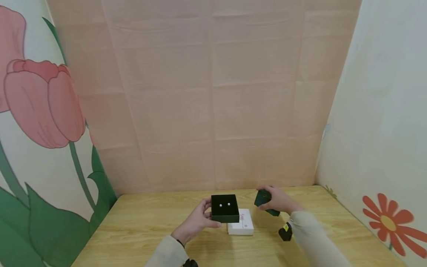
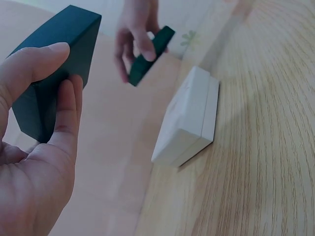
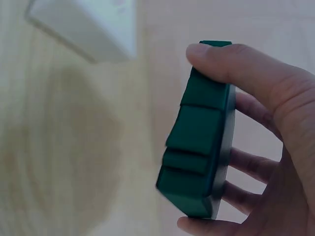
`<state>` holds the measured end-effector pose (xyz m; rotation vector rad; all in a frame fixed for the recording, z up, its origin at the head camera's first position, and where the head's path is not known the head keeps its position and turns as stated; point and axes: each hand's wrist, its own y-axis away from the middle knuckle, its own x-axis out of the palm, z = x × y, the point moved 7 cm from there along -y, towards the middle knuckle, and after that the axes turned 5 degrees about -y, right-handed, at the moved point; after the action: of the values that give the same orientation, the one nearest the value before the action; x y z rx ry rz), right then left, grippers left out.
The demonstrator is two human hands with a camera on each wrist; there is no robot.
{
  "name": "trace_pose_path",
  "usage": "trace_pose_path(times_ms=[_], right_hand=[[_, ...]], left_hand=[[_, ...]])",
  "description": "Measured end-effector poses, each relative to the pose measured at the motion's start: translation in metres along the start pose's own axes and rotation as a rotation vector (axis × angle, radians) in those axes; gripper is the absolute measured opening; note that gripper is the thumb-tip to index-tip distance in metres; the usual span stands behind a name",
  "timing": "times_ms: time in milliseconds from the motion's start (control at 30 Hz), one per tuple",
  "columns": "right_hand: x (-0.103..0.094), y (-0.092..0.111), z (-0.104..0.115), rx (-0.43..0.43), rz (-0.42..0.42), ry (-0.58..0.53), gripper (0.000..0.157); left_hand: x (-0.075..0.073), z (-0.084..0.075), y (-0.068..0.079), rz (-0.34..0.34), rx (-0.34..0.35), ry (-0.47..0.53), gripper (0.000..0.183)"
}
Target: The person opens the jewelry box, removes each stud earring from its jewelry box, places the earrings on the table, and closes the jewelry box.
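My left hand grips a dark green jewellery box by its left side, thumb along the front wall. Two small pearl-like stud earrings sit on its black lining, facing up. To the right, my right hand pinches a matching green box lid between thumb and fingers, held tilted above the table. The right wrist view shows the lid's stepped edge, with the thumb near its upper end. Lid and box are apart.
A white box with pink print stands on the wooden table, partly behind the jewellery box. A pink cloth-like backdrop closes off the far side. Walls with painted flowers flank the table.
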<state>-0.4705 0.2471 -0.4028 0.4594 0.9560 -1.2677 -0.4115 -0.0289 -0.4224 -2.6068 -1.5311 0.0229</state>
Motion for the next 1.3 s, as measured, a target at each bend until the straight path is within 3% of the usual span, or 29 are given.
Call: trace_pose_path(times_ms=[233, 400, 833, 1300], right_hand=[[0.031, 0.004, -0.02, 0.115, 0.074, 0.031, 0.066], [0.04, 0.005, -0.023, 0.107, 0.099, 0.056, 0.069], [0.05, 0.004, -0.032, 0.177, 0.129, 0.087, 0.071], [0.053, 0.01, -0.029, 0.17, 0.111, 0.097, 0.067]], left_hand=[[0.002, -0.001, 0.001, 0.011, 0.02, -0.012, 0.083], [0.003, -0.003, 0.002, 0.01, 0.024, -0.007, 0.082], [0.003, -0.003, 0.001, 0.011, 0.015, -0.006, 0.083], [0.005, -0.005, 0.002, 0.015, 0.026, -0.002, 0.084]])
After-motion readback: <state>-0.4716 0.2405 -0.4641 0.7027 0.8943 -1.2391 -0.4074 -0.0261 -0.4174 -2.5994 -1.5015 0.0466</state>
